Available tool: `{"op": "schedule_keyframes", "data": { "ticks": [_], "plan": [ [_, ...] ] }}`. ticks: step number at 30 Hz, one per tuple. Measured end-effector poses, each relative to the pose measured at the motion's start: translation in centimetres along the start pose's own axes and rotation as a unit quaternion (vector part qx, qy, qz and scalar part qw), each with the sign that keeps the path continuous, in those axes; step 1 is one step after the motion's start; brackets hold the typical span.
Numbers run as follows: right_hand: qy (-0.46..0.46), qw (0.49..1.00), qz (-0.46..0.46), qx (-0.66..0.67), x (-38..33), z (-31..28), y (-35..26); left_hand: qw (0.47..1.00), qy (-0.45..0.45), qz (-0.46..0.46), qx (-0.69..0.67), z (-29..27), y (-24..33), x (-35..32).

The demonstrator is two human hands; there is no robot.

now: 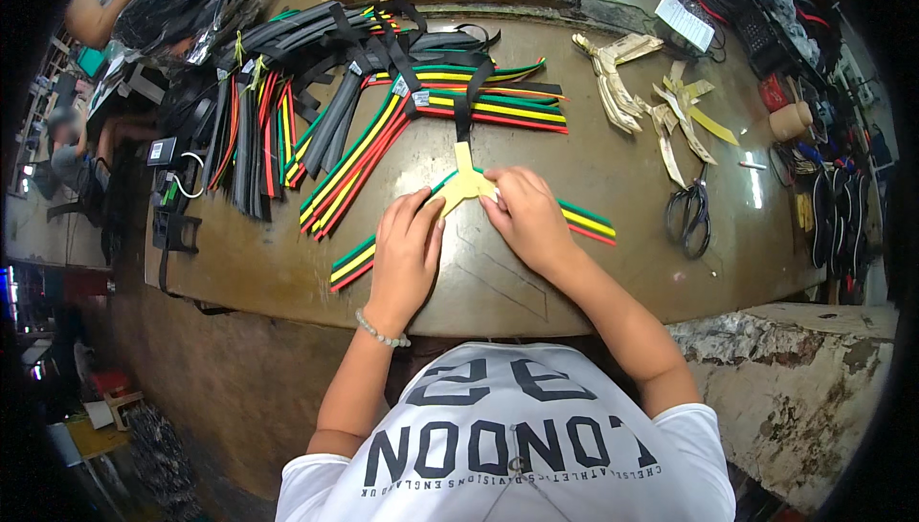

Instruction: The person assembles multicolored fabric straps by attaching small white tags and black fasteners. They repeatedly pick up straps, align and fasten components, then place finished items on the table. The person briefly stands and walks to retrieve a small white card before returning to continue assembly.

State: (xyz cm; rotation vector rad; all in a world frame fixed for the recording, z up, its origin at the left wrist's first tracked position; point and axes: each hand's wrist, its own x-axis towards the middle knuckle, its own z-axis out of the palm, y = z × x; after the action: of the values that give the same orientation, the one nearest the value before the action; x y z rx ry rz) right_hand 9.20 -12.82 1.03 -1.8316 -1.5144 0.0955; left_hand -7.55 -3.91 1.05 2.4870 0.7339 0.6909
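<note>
A flat yellow Y-shaped piece (464,184) lies over a green, yellow and red striped strap (586,223) and meets the end of a black strap (462,120). My left hand (407,252) has its fingers closed at the piece's left arm, above the striped strap's left part. With bent fingers pinched together, my right hand (528,221) grips the right arm of the piece. Something small and white shows at its fingertips; I cannot make out what it is. The middle of the striped strap is hidden beneath the piece and my hands.
Bundles of striped straps (359,177) and grey-black straps (251,149) lie at the far left. To the right are black-handled scissors (689,219), pale Y-shaped pieces (617,77), a marker (753,165) and a thread spool (790,121). Another person (72,154) sits at the left.
</note>
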Motion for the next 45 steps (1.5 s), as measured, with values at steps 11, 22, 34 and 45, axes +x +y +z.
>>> {"op": "schedule_keyframes", "data": {
  "ticks": [11,22,34,45],
  "plan": [
    [0.034,0.999,-0.006,0.010,-1.4,0.9,0.4,0.998,0.031,0.005,-0.045,0.7,-1.1,-0.1],
    [-0.008,0.931,0.167,0.324,-1.0,-1.5,3.4,0.965,-0.125,0.025,0.229,3.0,3.2,2.7],
    [0.092,0.953,0.232,0.173,-7.3,-4.3,2.4,0.929,-0.079,0.005,0.363,6.5,5.2,1.9],
    [0.119,0.964,0.222,0.081,-7.5,-4.3,1.8,0.920,-0.120,-0.044,0.372,6.9,6.7,2.9]
  ]
}}
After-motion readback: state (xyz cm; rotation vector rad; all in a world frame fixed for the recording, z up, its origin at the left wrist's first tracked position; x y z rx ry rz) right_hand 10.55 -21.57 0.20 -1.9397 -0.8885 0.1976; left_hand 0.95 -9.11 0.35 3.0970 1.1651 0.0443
